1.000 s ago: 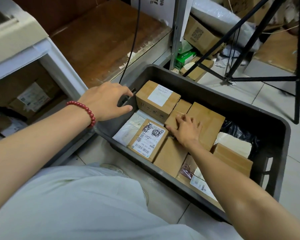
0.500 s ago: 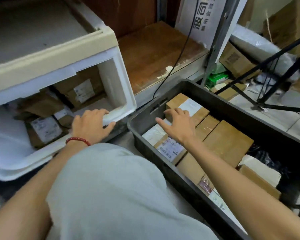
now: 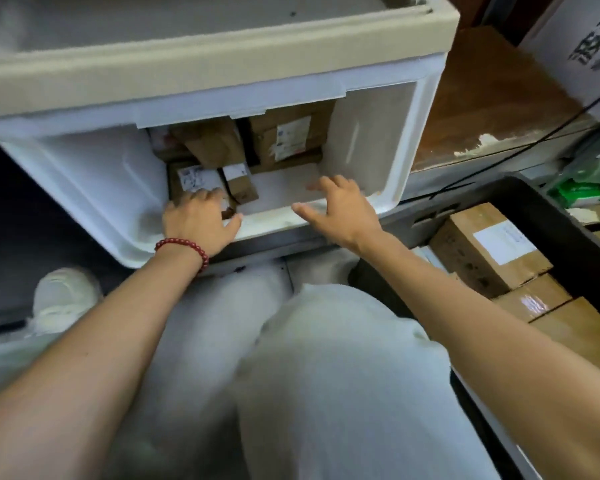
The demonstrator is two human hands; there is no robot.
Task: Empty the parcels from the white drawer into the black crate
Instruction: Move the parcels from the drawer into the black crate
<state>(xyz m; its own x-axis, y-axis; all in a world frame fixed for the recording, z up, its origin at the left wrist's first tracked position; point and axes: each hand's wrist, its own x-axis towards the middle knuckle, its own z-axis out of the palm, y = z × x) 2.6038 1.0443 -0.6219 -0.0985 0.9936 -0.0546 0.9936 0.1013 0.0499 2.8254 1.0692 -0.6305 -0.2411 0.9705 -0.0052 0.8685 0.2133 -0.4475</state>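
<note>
The white drawer (image 3: 94, 188) stands pulled out in front of me, with several brown cardboard parcels piled at its back. My left hand (image 3: 198, 221), with a red bead bracelet at the wrist, lies on a small labelled parcel (image 3: 192, 180) near the drawer's front, fingers over it. A smaller parcel (image 3: 239, 183) sits just to its right, and a larger labelled box (image 3: 288, 140) stands behind. My right hand (image 3: 338, 211) hovers open over the bare drawer floor, fingers spread, holding nothing. The black crate (image 3: 541, 199) is at the right with parcels (image 3: 485, 247) inside.
A beige cabinet top (image 3: 201, 60) overhangs the drawer. A worn wooden shelf (image 3: 499, 109) with a black cable runs behind the crate. My knees in light trousers fill the foreground, and a white shoe (image 3: 65, 297) is on the floor at left.
The view swung left from the crate to the drawer. My right hand left the crate's parcels and came over the drawer. My left hand went from the drawer's rim onto a parcel inside.
</note>
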